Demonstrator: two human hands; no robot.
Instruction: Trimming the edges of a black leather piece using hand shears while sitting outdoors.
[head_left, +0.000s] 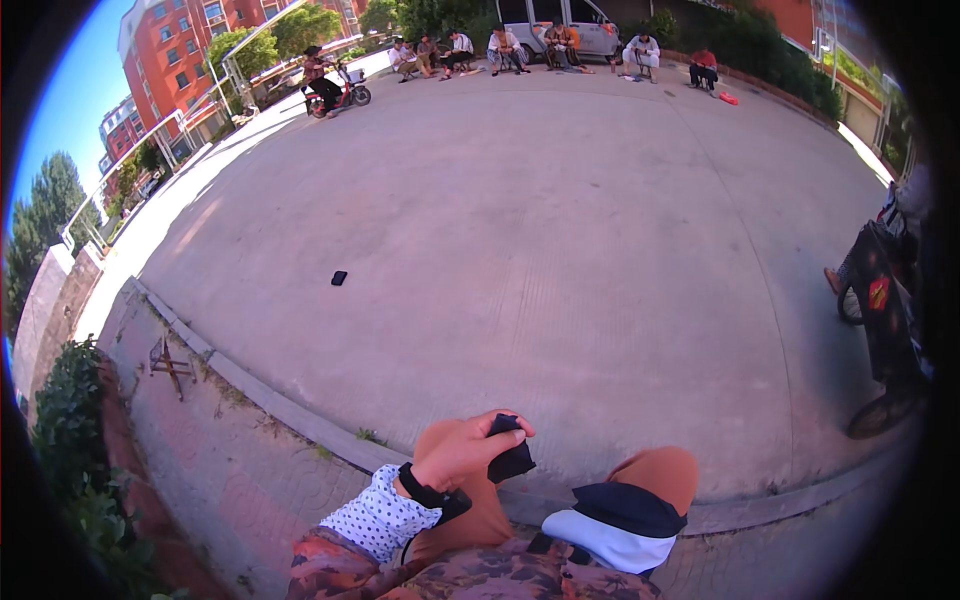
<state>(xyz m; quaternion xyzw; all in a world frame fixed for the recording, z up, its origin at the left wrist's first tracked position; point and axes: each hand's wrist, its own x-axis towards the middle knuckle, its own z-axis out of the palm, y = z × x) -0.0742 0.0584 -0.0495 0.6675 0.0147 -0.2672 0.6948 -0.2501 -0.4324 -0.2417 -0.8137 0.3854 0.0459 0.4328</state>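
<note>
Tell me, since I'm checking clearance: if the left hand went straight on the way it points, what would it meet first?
Probably nothing: the left hand, holding a dark cloth, points up-right over bare pavement. Depth is unclear.

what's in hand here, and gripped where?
The left hand holds a small black object, fingers curled over its top edge, above the knee. The right hand is not in view.

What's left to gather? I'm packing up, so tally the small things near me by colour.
Black: 2, the black piece in the left hand and the black object on the concrete
Navy and white: 1, the folded cloth on the right knee
Total: 3
</note>
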